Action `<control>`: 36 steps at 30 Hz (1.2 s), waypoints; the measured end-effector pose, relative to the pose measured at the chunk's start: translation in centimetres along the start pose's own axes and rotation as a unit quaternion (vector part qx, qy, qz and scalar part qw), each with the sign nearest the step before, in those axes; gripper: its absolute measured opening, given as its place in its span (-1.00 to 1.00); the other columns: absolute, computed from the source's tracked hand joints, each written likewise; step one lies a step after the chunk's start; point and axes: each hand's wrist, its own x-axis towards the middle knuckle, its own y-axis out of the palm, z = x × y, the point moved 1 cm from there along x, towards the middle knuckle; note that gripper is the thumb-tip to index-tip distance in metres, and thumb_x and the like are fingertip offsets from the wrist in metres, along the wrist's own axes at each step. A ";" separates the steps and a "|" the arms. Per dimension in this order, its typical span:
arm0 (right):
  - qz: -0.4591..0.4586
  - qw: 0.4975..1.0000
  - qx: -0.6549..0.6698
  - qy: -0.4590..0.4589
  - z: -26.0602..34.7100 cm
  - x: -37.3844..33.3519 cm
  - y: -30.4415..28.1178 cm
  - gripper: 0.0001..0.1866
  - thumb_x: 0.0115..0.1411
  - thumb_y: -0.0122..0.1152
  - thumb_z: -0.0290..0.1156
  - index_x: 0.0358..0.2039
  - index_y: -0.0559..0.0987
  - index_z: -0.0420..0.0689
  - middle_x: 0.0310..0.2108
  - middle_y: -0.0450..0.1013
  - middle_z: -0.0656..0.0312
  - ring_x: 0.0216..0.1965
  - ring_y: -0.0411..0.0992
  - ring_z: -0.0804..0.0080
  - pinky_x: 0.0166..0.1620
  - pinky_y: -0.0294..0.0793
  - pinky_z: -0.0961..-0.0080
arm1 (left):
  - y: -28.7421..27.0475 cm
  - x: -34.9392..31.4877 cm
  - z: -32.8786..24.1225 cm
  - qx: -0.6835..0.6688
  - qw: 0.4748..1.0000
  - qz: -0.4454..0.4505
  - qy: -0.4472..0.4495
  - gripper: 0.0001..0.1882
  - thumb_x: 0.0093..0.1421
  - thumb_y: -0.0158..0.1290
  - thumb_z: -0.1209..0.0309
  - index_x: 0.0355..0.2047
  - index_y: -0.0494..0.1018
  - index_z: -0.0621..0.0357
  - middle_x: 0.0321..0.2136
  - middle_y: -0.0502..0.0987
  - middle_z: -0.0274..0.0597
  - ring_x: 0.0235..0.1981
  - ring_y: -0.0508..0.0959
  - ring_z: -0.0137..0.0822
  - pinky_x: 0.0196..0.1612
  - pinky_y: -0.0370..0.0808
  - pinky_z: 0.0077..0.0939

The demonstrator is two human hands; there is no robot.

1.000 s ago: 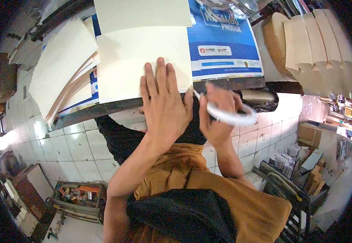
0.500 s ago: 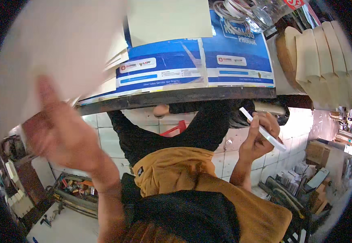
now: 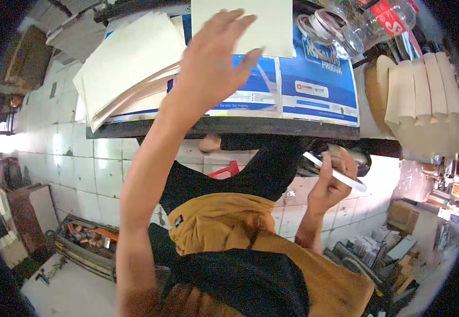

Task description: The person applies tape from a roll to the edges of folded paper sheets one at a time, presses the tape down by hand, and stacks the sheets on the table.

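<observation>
My left hand [image 3: 211,66] reaches over the table with its fingers spread and nothing in them. Below its fingertips lies a single cream sheet [image 3: 264,31] at the table's far middle; I cannot tell whether they touch it. To the left of this hand, a fanned stack of cream sheets [image 3: 134,58] overhangs the near edge. My right hand [image 3: 335,177], in front of the table on the right, is closed around a slim white bar [image 3: 348,182]. Its fingers hide part of the bar, and its exact kind does not show.
Blue printed sheets [image 3: 319,84] cover the dark-edged table [image 3: 229,128]. At the back right are white tape rolls [image 3: 322,26] and a clear plastic bottle [image 3: 377,24]. Thick cream paper bundles [image 3: 422,90] stand farther right. A tool tray [image 3: 89,238] sits low on the left.
My left hand has let go of a large cream sheet at the left and moved right over the table. Cream sheets now lie stacked there. My right hand has shifted slightly, still holding the white bar.
</observation>
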 end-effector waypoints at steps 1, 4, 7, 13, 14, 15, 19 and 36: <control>0.011 0.999 -0.035 -0.040 0.0 0.1 0.5 -0.92 0.17 0.30 -0.59 -0.31 0.59 -0.25 -0.29 0.56 0.08 -0.18 0.50 0.25 0.09 0.43 0.25 | 2.1 0.0 1.4 0.001 1.000 -0.008 -0.008 -0.40 0.32 0.14 0.10 0.29 0.38 0.07 0.30 0.39 0.03 0.38 0.30 0.01 0.41 0.23 -0.13; 0.033 0.993 -0.056 -0.098 0.6 0.1 1.4 -0.98 0.16 0.29 -0.59 -0.39 0.61 -0.24 -0.30 0.56 0.09 -0.21 0.49 0.25 0.08 0.42 0.23 | 7.1 -2.3 3.8 0.168 0.978 0.122 0.011 -0.24 0.37 -0.07 -0.13 0.37 0.26 0.18 0.40 0.24 0.04 0.44 0.15 0.15 0.45 0.15 -0.05; 0.048 0.992 -0.037 -0.113 0.8 0.4 1.7 -0.97 0.16 0.30 -0.57 -0.41 0.63 -0.25 -0.31 0.56 0.11 -0.19 0.51 0.24 0.09 0.41 0.22 | 5.1 -7.2 -0.8 0.113 0.975 0.191 -0.031 -0.22 0.38 -0.08 -0.13 0.38 0.23 0.22 0.43 0.17 0.03 0.42 0.17 0.17 0.43 0.16 0.04; 0.159 0.965 -0.070 -0.195 -0.8 1.4 8.6 -0.77 0.18 0.37 -0.52 -0.14 0.58 -0.20 -0.26 0.60 0.17 -0.11 0.56 0.25 0.06 0.40 0.26 | 0.5 -12.4 -5.0 -0.071 0.985 0.096 -0.122 -0.29 0.24 0.22 0.24 0.33 0.27 0.22 0.32 0.30 0.10 0.38 0.24 0.18 0.38 0.22 0.03; 0.180 0.955 -0.074 -0.224 -0.8 1.5 10.1 -0.79 0.17 0.37 -0.52 -0.19 0.57 -0.17 -0.25 0.60 0.17 -0.10 0.56 0.23 0.05 0.39 0.27 | -0.3 -13.3 -4.9 -0.076 0.986 0.061 -0.138 -0.30 0.22 0.24 0.32 0.32 0.27 0.23 0.30 0.33 0.11 0.36 0.25 0.18 0.38 0.23 0.02; 0.200 0.939 -0.073 -0.271 -1.3 1.3 11.4 -0.82 0.16 0.37 -0.52 -0.23 0.56 -0.14 -0.26 0.60 0.15 -0.11 0.57 0.21 0.04 0.37 0.27 | -1.1 -14.3 -4.7 -0.081 0.985 0.027 -0.152 -0.29 0.19 0.25 0.41 0.32 0.27 0.24 0.27 0.35 0.12 0.35 0.27 0.18 0.37 0.24 0.01; 0.284 0.932 -0.046 -0.222 0.1 -0.5 14.9 -0.79 0.14 0.38 -0.47 -0.22 0.56 -0.06 -0.10 0.61 0.21 -0.18 0.57 0.29 0.02 0.30 0.27 | -2.6 -18.3 -3.6 -0.048 0.979 -0.034 -0.196 -0.31 0.22 0.19 0.45 0.33 0.23 0.28 0.27 0.37 0.06 0.35 0.28 0.15 0.39 0.18 -0.01; 0.358 0.895 -0.152 -0.218 1.1 -1.4 16.1 -0.48 0.18 0.28 -0.43 0.19 0.48 0.01 -0.39 0.55 0.32 -0.15 0.51 0.27 0.08 0.24 0.14 | -2.0 -19.5 -3.5 -0.054 0.981 -0.046 -0.180 -0.19 0.11 0.20 0.53 0.35 0.13 0.36 0.27 0.39 0.05 0.39 0.22 0.24 0.40 0.04 0.24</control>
